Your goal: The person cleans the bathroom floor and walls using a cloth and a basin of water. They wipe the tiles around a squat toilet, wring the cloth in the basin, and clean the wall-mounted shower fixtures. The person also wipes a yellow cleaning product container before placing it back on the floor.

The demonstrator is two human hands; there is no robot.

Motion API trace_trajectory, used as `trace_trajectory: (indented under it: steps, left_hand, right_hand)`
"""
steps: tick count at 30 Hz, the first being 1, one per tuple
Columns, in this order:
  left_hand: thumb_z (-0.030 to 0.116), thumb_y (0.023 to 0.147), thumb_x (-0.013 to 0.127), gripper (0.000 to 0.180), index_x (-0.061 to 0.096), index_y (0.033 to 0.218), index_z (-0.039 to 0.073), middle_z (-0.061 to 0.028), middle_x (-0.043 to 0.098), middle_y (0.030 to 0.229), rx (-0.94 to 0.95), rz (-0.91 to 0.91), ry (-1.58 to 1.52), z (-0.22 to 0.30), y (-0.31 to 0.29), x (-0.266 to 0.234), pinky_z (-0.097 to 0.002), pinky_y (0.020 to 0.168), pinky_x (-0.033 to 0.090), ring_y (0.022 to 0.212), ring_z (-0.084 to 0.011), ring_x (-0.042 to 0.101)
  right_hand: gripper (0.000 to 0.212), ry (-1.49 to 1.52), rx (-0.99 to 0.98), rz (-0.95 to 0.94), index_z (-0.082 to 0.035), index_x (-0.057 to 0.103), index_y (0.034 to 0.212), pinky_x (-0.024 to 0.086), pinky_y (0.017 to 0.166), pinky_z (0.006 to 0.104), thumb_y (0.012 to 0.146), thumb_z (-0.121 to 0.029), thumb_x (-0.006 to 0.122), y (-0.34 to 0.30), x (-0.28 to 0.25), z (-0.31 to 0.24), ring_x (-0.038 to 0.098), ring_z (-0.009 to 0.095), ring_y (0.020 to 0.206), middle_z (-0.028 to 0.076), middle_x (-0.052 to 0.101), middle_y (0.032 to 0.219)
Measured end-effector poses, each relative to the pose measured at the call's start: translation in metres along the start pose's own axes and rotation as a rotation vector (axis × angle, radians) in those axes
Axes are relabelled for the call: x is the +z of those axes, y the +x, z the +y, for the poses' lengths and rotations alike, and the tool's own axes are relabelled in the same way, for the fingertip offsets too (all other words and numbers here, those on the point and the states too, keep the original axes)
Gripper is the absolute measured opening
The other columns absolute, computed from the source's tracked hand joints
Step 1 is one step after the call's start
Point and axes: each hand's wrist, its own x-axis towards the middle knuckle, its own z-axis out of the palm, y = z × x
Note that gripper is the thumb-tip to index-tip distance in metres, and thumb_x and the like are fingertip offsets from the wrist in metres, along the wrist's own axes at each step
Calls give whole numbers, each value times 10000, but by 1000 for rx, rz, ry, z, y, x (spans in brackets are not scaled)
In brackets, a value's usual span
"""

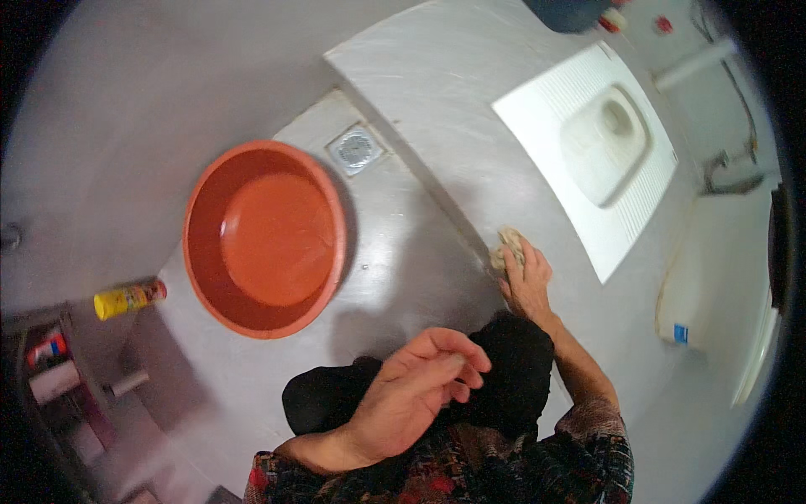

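Observation:
My right hand [529,281] presses a crumpled beige cloth [506,249] onto the edge of the raised grey step [453,160]. Its fingers are bent over the cloth, which sticks out past the fingertips. In front of my body, above my dark-trousered knees, my left hand [416,391] hangs in the air with loosely curled fingers and nothing visible in it. A large round orange-brown basin [281,239] stands on the lower floor to the left. White and ribbed along its sides, a squat toilet [550,139] is set into the step to the right of the cloth.
A square metal floor drain [356,149] lies just beyond the basin. At the left stands a yellow can [126,300] with a red end, near a shelf [80,403] of items. A dark bucket-like object [567,13] is at the far edge; a tap [730,160] is on the right.

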Motion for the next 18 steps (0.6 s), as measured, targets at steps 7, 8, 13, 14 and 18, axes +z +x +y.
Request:
trace_trajectory:
  steps: [7, 8, 13, 14, 18]
  left_hand:
    - [173, 913, 516, 180, 509, 1051, 58, -60, 574, 1001, 17, -111, 17, 18, -15, -2, -239, 755, 426, 860, -117, 532]
    - [173, 913, 517, 180, 508, 1051, 58, -56, 574, 999, 23, -123, 12, 24, -18, -2, -238, 755, 425, 859, -115, 532]
    - [161, 898, 524, 189, 521, 1054, 54, -67, 590, 989, 369, -72, 16, 71, -54, -37, -253, 723, 463, 855, -139, 569]
    - [162, 893, 530, 196, 525, 1056, 54, -75, 595, 984, 478, 43, 32, 80, -62, -57, -262, 702, 475, 835, -148, 580]
    - [152, 865, 553, 182, 531, 1027, 73, -61, 615, 939, 749, 558, 55, 112, -77, -145, -271, 622, 484, 746, -152, 593]
  right_hand:
    - [497, -27, -241, 41, -120, 466, 1280, 339, 939, 470, 806, -186, 601, 184, 16, -21, 404, 368, 1149, 193, 369, 1334]
    - [432, 52, -211, 30, -113, 508, 1246, 353, 938, 457, 829, -208, 571, 207, 9, -38, 428, 360, 1139, 187, 413, 1313]
    - [308, 863, -300, -492, -47, 596, 1135, 442, 847, 301, 869, -179, 514, 254, -49, -201, 571, 185, 945, 87, 628, 1029]
    - [316, 968, -341, -674, -48, 590, 1150, 443, 832, 271, 887, -209, 520, 252, -54, -233, 559, 123, 939, 35, 623, 1033]
    - [229, 1127, -29, -737, -21, 614, 987, 460, 740, 322, 859, -195, 537, 256, -1, -286, 587, 179, 840, 49, 636, 918]
